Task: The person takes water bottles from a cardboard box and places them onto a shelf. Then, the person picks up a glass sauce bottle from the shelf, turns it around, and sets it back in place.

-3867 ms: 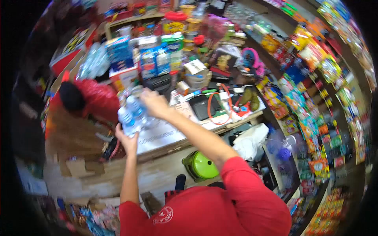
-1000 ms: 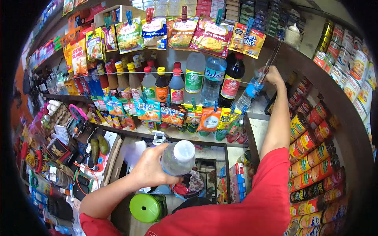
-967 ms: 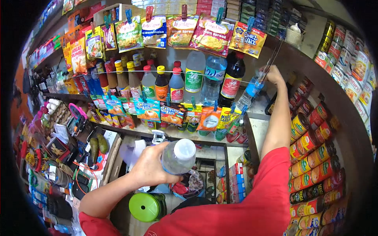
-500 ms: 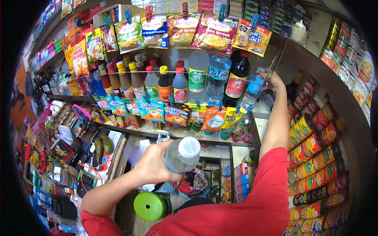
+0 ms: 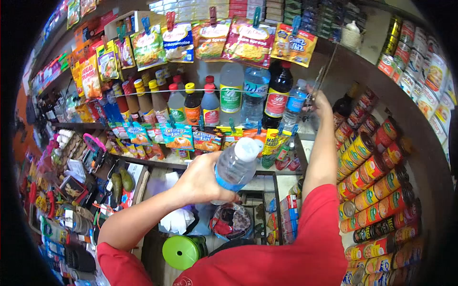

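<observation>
- Left hand (image 5: 202, 182) clasped a clear bottle (image 5: 236, 167) round its body, presumably for purchase.
- Right hand (image 5: 320, 103) reached a labelled bottle (image 5: 294, 104) near the shelf's (image 5: 162, 163) right end; grip could not be confirmed.

Red short-sleeved shirt (image 5: 281, 257) on this one; partial pale round print down at bottom centre; forearms totally bare.
</observation>
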Demonstrator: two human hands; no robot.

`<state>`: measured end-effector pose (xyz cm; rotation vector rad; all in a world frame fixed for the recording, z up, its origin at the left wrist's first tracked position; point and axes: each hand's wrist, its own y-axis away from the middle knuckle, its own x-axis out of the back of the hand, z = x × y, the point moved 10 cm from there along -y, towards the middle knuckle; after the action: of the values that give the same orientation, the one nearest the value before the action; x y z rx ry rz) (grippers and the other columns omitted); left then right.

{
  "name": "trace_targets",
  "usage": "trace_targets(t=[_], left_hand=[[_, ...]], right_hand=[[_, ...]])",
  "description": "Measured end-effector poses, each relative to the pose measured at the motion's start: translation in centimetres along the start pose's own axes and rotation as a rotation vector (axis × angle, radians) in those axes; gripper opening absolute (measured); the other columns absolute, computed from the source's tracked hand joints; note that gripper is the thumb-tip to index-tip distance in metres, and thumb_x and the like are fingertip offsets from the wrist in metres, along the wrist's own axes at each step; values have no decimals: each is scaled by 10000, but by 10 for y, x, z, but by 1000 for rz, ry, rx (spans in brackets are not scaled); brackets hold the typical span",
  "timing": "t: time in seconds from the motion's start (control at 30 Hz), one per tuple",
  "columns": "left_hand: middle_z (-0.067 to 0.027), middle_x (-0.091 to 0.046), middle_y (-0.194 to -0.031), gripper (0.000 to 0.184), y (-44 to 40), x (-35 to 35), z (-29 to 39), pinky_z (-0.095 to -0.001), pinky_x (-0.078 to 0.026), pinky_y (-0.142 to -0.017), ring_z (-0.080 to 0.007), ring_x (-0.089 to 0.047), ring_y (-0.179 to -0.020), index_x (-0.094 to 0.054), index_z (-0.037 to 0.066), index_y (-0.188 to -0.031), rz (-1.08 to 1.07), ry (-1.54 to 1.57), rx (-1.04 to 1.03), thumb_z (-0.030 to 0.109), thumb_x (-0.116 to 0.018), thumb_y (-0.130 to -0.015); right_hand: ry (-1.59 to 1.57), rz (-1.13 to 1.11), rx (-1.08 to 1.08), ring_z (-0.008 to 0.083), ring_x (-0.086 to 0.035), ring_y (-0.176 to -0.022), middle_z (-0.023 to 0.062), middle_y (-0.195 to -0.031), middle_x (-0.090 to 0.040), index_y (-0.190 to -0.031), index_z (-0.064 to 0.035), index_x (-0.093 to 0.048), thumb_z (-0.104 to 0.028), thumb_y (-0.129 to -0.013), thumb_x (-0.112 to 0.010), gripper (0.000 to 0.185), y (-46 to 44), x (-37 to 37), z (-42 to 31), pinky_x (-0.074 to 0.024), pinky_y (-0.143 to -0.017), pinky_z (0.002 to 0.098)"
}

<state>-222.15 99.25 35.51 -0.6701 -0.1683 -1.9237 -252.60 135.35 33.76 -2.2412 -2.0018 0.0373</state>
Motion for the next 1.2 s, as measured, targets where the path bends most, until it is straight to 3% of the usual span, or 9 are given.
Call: trace_targets(t=[0.1,0.2,0.4,0.5,0.67,0.8,0.83,1.03,1.2], left_hand=[[-146,-694,-981,652,-27,-8,5,-342,-499,-877,-219,-658,-916,-616,-28,-1057,-14,24,-62,244,-842,-510],[-154,-691,-938,615,-50,-13,28,-348,-503,-851,-237,-656,-863,-637,-33,-996,-16,30,-113,271,-831,-498],[-147,-694,-918,604,-102,-32,55,-345,-517,-819,-211,-664,-851,-625,-28,-1029,40,-257,-218,229,-810,-514],[-215,-683,-907,618,-121,-47,79,-404,-526,-779,-336,-675,-860,-613,-41,-1021,67,-353,-333,242,-815,-510],[-243,-670,-890,630,-132,-86,114,-440,-533,-732,-383,-671,-825,-582,-52,-1090,29,-419,-572,157,-813,-542],[-281,-491,-1304,888,-124,-96,143,-401,-428,-1012,-380,-525,-1185,-384,-35,-1349,218,-352,-922,130,-817,-592],[-249,-377,-1415,889,-127,-99,145,-462,-321,-1099,-376,-367,-1326,-354,5,-1377,80,-377,-819,139,-809,-625],[-182,-422,-1380,700,-87,-60,120,-635,-275,-1060,-355,-350,-1345,-475,63,-1300,55,-757,-749,157,-784,-680],[-158,-438,-1369,624,-50,-19,71,-673,-225,-1066,-383,-338,-1349,-542,83,-1232,44,-893,-594,149,-794,-665]], right_hand=[[-19,260,78,114,-455,-531,-16,-697,-524,-917,-114,-649,-387,-893,-637,274,26,16,-11,-418,-467,290],[-88,676,561,77,-547,-712,14,-853,-624,-1070,-32,-656,-226,-888,-653,267,75,46,-32,-417,-570,234],[-271,-203,584,191,-560,-1087,82,-1156,-602,-1350,-35,-458,-167,-762,-786,686,260,-83,-101,-510,-816,286],[-292,-206,538,234,-495,-1201,96,-1324,-469,-1445,-74,-288,-23,-588,-868,1036,292,-92,-99,-487,-928,346],[-258,243,644,213,-527,-1151,98,-1244,-509,-1327,-37,-397,66,-577,-806,860,309,-45,-91,-461,-962,357],[-154,570,778,222,-538,-1121,93,-1198,-531,-1270,-23,-432,106,-595,-772,766,311,-9,-100,-430,-981,351],[-99,653,776,225,-529,-1130,103,-1205,-529,-1266,-18,-429,114,-599,-766,758,303,4,-99,-422,-980,348],[272,903,667,201,-538,-1105,140,-1212,-559,-1229,0,-481,101,-588,-778,714,217,61,-93,-423,-951,327],[116,660,509,244,-601,-948,110,-1103,-626,-1228,-35,-513,114,-567,-764,723,105,89,-59,-465,-793,350]])
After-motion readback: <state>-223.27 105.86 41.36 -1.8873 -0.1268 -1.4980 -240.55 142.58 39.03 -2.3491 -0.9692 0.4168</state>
